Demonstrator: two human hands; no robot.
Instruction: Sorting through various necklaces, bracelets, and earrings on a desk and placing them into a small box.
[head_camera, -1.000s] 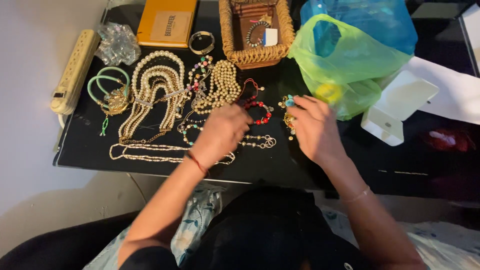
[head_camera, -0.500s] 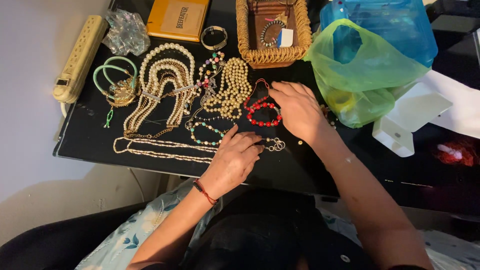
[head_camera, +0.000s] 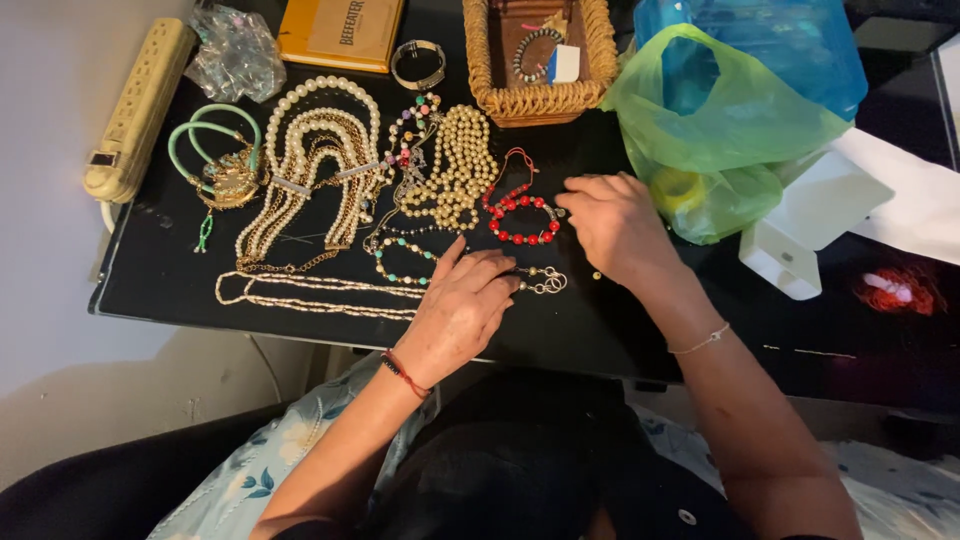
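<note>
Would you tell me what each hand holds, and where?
Nothing is lifted. Left hand presses the silver chain; right hand touches the red bracelet at its edge.

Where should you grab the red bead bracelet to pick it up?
Probably pinch the red bead bracelet by its thin red cord loop at the top, coming straight down from above. It lies flat on the black table, so the beads give little to get under, and the right hand already crowds its right side, while the pearl cluster lies close on its left.

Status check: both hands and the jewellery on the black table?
Left hand flat on small ring-link chain. Right hand fingertips at red bead bracelet, nothing gripped. Green plastic bag close behind right hand.
</note>
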